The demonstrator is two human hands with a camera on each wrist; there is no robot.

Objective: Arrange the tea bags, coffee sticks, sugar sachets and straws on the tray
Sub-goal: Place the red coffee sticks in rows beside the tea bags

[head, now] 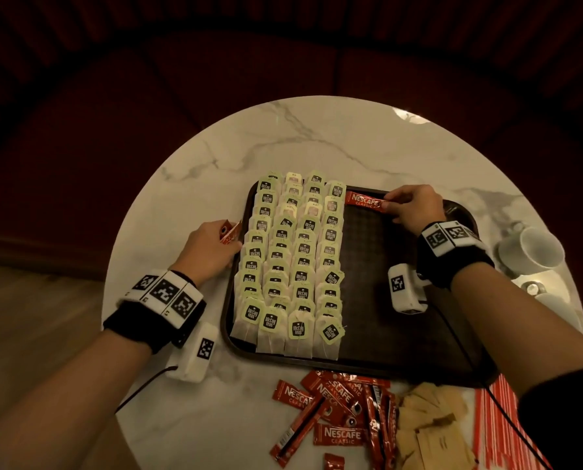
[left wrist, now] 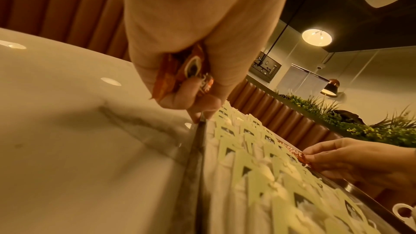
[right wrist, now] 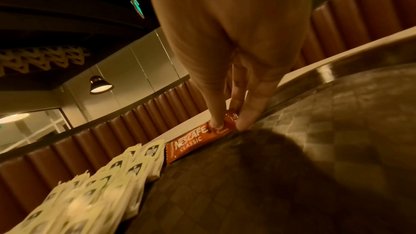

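Observation:
A dark tray (head: 402, 334) lies on the round marble table (head: 317, 140). Rows of tea bags (head: 293, 262) with pale green tags fill its left half. My right hand (head: 390, 206) pinches the right end of a red coffee stick (head: 363, 200), which lies flat at the tray's far edge beside the tea bags; the right wrist view shows thumb and fingers on the coffee stick (right wrist: 198, 140). My left hand (head: 230, 237) rests at the tray's left rim and grips a bunch of red coffee sticks (left wrist: 180, 76). Its fingertips touch the tray rim (left wrist: 198, 141).
Loose coffee sticks (head: 334, 412), tan sugar sachets (head: 429, 425) and red-and-white straws (head: 500, 425) lie on the table in front of the tray. White cups (head: 531, 249) stand right of the tray. Dark red bench seating (head: 215, 62) curves round the far side.

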